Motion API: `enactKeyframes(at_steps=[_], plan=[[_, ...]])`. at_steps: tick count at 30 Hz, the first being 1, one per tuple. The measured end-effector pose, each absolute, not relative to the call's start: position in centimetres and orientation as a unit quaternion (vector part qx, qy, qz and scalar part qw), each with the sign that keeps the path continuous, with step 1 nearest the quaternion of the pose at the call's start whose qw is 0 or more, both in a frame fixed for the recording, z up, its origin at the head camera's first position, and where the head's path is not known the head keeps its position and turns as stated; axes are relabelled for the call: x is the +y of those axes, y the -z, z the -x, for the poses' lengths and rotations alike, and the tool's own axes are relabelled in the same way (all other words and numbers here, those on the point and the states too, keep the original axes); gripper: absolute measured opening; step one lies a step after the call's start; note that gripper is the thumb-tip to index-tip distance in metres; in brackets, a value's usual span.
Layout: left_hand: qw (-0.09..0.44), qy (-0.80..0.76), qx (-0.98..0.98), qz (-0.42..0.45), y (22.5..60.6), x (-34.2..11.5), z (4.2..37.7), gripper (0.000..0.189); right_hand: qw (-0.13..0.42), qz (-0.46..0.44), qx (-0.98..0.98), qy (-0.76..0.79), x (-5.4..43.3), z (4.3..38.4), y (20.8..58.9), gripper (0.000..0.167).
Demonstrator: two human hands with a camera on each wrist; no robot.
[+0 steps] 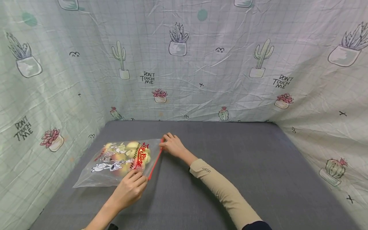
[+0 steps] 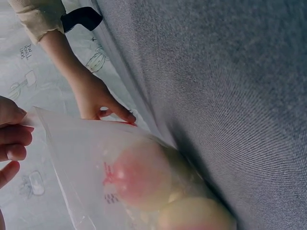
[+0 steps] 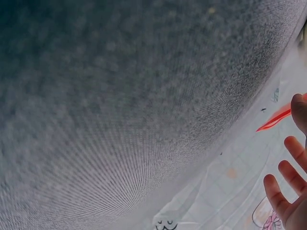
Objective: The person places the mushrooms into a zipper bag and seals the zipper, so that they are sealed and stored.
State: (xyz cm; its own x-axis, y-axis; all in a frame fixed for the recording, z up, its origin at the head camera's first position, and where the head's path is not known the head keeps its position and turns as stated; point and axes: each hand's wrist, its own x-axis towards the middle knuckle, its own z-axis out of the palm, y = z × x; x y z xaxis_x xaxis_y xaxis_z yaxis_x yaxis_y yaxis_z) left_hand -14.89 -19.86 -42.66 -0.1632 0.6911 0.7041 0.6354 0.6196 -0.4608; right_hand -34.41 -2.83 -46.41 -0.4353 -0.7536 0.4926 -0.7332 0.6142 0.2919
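Observation:
A clear plastic zip bag [image 1: 97, 177] printed with cartoon figures and red lettering lies on the left of the table, its red zip edge [image 1: 155, 164] facing right. Inside it are several round yellow and reddish fruits [image 2: 144, 175], blurred by the plastic. My left hand [image 1: 130, 188] pinches the bag's near corner between thumb and fingers, beside the end of the red strip. At the far end of that strip, my right hand [image 1: 173, 146] pinches the red zip [image 3: 278, 117] with thumb and forefinger, the other fingers spread apart.
A grey cloth-covered table [image 1: 230, 153] stretches to the right of the bag. Pale fabric [image 1: 189, 73] printed with cacti hangs around its back and sides.

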Motion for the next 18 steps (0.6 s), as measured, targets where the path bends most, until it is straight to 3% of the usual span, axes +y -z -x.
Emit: enactKeyframes(at_steps=[18], plan=[[0.484,-0.009,-0.762,0.431,42.49,-19.71,13.92,0.032,0.27,-0.433,-0.86,-0.004,-2.57,34.54,46.37,0.008]])
